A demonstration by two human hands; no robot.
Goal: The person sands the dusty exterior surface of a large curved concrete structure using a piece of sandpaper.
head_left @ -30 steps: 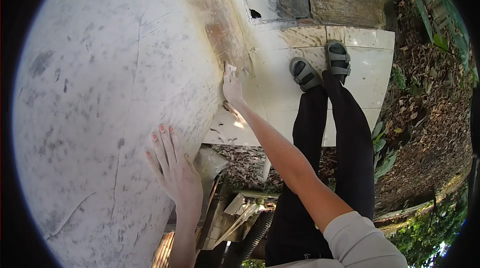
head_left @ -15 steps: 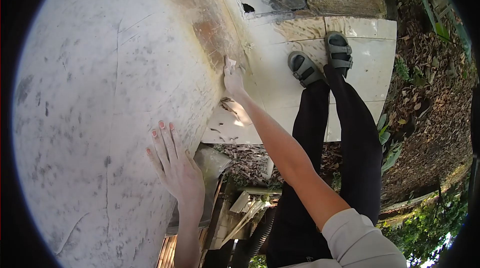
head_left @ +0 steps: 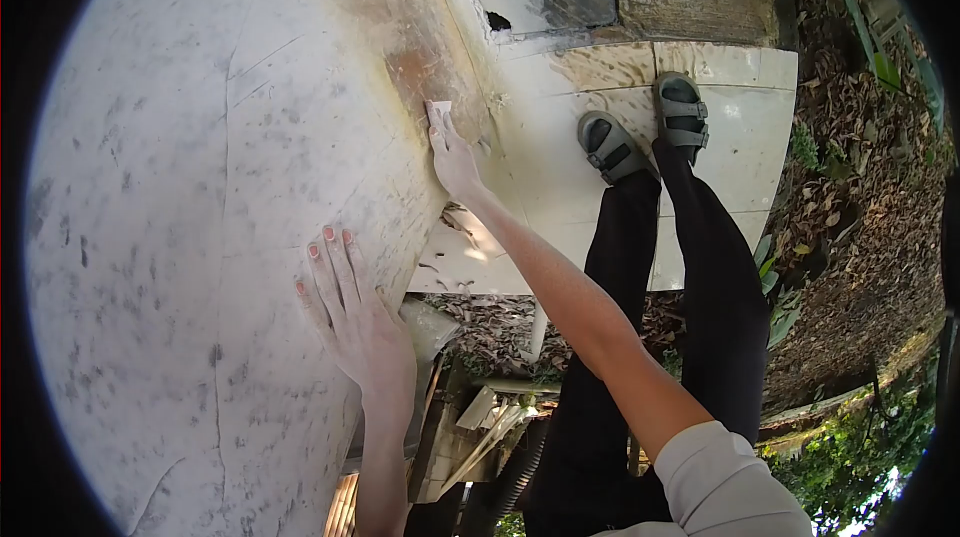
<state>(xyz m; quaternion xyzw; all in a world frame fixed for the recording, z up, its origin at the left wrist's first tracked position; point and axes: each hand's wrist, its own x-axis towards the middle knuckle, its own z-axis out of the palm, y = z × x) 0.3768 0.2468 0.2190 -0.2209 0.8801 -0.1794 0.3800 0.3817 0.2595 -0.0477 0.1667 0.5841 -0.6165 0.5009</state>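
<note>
My left hand (head_left: 365,327) lies flat on the large white, grey-mottled wall (head_left: 150,237), fingers spread. White dust coats it. Further up, my right hand (head_left: 457,162) presses a small white piece of sandpaper (head_left: 441,110) against the wall beside a brown worn patch (head_left: 420,77). Its fingers are stretched over the piece, and only the piece's edge shows at the fingertips. Dust also covers this hand and its forearm.
My feet, in grey sandals (head_left: 612,147), stand on pale floor tiles (head_left: 720,167). Leaf-covered ground (head_left: 850,207) and plants lie to the right. Scrap wood (head_left: 490,437) and a clear plastic sheet (head_left: 428,327) are below the wall's edge. A crack (head_left: 227,127) runs along the wall.
My right hand has slid left and slightly up the wall with the sandpaper, its fingers now straighter. My left hand stays flat in nearly the same place.
</note>
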